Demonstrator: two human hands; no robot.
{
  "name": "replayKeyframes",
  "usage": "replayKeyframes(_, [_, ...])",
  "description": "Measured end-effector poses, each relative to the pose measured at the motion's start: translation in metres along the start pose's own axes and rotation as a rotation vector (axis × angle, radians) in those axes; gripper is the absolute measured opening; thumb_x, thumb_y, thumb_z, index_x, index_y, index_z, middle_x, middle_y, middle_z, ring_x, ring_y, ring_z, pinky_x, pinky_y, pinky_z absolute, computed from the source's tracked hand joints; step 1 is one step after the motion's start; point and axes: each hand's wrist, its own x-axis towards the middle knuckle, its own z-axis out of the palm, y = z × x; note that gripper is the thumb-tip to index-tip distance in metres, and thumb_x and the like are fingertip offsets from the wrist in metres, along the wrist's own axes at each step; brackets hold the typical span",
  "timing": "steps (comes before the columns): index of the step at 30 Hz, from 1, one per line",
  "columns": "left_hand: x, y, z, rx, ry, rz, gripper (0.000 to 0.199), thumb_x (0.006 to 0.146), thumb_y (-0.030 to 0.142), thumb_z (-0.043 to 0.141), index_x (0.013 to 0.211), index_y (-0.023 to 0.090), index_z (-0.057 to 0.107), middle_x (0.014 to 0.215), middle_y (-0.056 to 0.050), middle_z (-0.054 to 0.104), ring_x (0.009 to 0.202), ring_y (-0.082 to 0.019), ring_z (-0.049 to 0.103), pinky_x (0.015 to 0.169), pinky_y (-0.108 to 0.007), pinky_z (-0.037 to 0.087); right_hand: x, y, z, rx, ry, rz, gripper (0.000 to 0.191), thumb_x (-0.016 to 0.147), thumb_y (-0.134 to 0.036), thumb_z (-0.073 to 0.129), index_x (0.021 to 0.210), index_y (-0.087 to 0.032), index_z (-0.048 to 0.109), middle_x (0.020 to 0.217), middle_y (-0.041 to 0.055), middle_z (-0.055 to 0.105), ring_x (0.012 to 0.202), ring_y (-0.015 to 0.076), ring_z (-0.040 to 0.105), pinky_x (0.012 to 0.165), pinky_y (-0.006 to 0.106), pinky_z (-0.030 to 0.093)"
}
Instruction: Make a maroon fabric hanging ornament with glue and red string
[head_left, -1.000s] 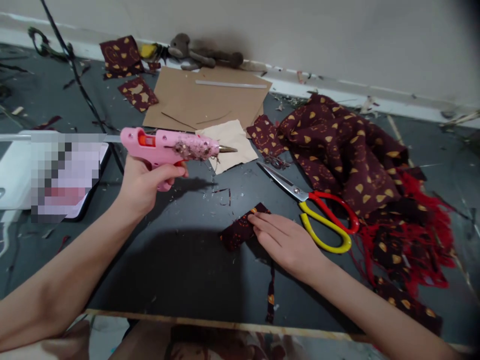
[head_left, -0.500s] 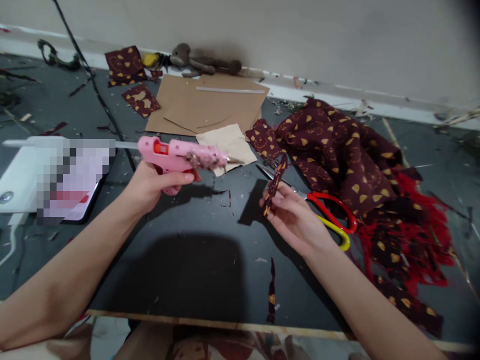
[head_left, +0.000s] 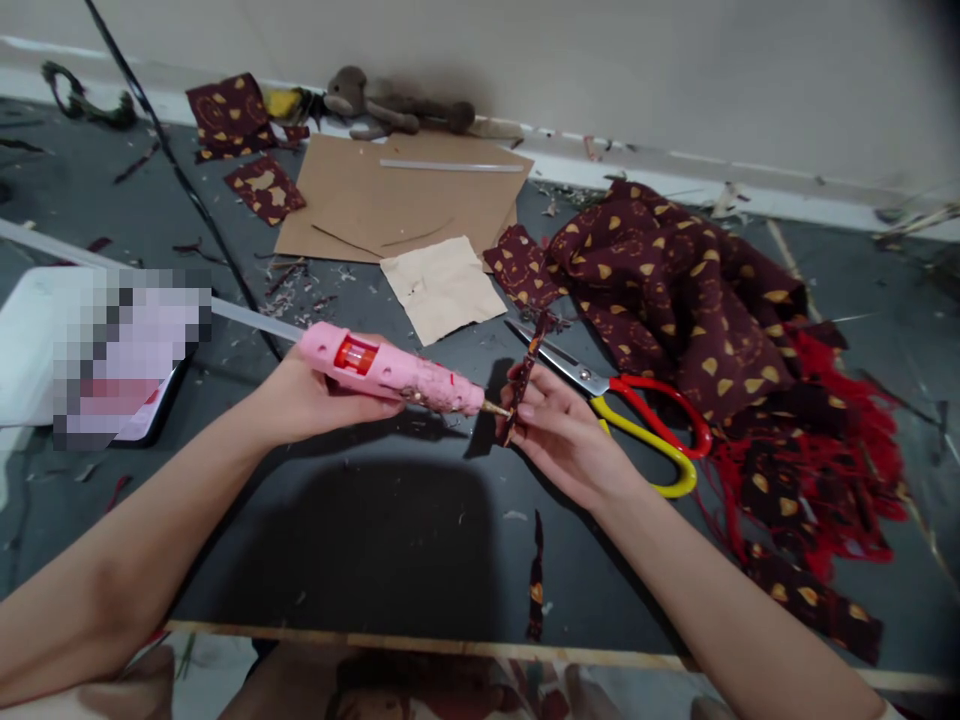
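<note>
My left hand is closed around the handle of a pink glue gun, with a long clear glue stick running out of its back end. The metal nozzle points right and meets, or nearly meets, the strip in my other hand. Between thumb and fingers, my right hand pinches a narrow dark maroon fabric strip with yellow marks, held upright above the table. Scissors with red and yellow handles lie just beyond that hand. Another thin fabric strip rests near the table's front edge.
A crumpled maroon cloth and red threads lie at the right. Behind are brown cardboard, a cream square and a grey stuffed toy. A phone and a black cable are on the left.
My left hand has swung the glue gun down and to the right, bringing its nozzle to the fabric strip. My right hand has shifted slightly left, still pinching the strip.
</note>
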Motion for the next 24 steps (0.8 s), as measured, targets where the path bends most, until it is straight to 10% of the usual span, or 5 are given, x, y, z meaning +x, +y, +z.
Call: replayKeyframes(24, [-0.0026, 0.0006, -0.0036, 0.133, -0.075, -0.025, 0.019, 0.061, 0.014, 0.071, 0.08, 0.017, 0.071, 0.069, -0.004, 0.071, 0.061, -0.015, 0.066, 0.054, -0.018, 0.052, -0.001, 0.0014, -0.0024, -0.067, 0.038, -0.053, 0.022, 0.073, -0.015, 0.063, 0.091, -0.024, 0.054, 0.089, -0.0031, 0.064, 0.076, 0.0082, 0.062, 0.069, 0.019, 0.054])
